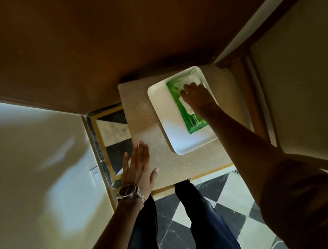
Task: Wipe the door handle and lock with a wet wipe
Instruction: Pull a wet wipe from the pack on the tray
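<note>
— Fingers of the right hand (194, 97) rest on the green wet wipe pack (186, 108), at its white opening; whether they pinch a sheet I cannot tell.

— And the left hand (138, 170)?

— Flat, fingers spread, empty, at the near left corner of the beige mat (149, 130), a wristwatch (129, 191) on the wrist.

— Where does the pack lie?

— In the white tray (161, 112), on the far right part of that mat.

— Around the mat?

— Nearer than it, dark trouser legs (204, 220) over a black-and-white checkered floor (239, 204). Left of it, a pale wall (27, 164) with a white switch (95, 176). Beyond it, a brown wooden door (104, 37); its handle and lock are out of sight.
</note>
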A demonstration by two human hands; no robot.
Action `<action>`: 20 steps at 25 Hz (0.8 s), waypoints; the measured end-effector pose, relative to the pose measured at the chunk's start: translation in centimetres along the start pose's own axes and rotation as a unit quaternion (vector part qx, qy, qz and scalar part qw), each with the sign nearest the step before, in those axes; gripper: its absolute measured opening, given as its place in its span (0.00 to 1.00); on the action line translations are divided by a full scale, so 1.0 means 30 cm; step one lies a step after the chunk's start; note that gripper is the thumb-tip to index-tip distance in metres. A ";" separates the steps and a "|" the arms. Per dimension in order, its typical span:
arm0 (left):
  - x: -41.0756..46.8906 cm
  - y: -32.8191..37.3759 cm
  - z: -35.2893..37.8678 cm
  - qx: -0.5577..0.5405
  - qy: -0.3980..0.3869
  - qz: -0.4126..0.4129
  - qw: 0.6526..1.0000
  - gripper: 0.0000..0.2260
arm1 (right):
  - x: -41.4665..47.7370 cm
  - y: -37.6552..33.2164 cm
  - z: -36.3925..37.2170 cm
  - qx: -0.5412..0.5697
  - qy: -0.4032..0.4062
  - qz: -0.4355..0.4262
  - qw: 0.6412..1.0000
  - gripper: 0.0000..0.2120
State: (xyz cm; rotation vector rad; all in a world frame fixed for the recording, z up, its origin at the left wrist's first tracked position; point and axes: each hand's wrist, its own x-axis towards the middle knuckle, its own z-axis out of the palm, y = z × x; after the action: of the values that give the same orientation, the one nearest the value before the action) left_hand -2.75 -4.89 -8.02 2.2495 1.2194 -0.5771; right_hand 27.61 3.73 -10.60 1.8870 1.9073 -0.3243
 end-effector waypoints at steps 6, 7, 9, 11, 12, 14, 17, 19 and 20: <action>0.115 0.021 -0.021 -0.004 -0.019 -0.018 1.000 0.36 | -0.013 0.030 -0.008 -0.058 0.026 -0.077 0.995 0.11; 0.132 0.020 -0.024 0.000 -0.028 -0.026 0.999 0.36 | -0.021 0.023 -0.012 -0.058 0.016 -0.068 0.996 0.13; 0.157 0.022 -0.029 -0.008 -0.041 -0.042 0.998 0.36 | -0.023 0.008 -0.005 -0.049 0.000 -0.043 0.998 0.15; 0.171 0.025 -0.032 -0.017 -0.052 -0.056 0.997 0.36 | -0.019 0.001 0.010 -0.055 -0.014 -0.029 0.998 0.14; 0.177 0.025 -0.030 -0.016 -0.060 -0.058 0.996 0.36 | -0.015 0.006 0.011 -0.050 -0.015 -0.022 0.998 0.14; 0.184 0.027 -0.023 -0.013 -0.069 -0.058 0.996 0.35 | -0.007 0.014 0.006 -0.030 -0.018 -0.018 0.999 0.16; 0.193 0.026 -0.016 -0.003 -0.075 -0.049 0.996 0.35 | -0.016 0.012 -0.009 0.034 0.026 -0.045 0.998 0.22; 0.199 0.015 -0.012 0.005 -0.073 -0.046 0.996 0.34 | -0.044 0.007 -0.008 0.160 0.127 0.016 0.979 0.22; 0.203 0.007 -0.015 0.009 -0.070 -0.045 0.996 0.34 | -0.064 -0.001 -0.001 0.256 0.152 0.083 0.951 0.21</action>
State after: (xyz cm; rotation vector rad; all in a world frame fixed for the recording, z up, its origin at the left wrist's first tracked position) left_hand 0.57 -0.83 -11.16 2.1371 1.2551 -0.7688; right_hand 27.54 2.03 -9.70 2.5481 1.9705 -0.5431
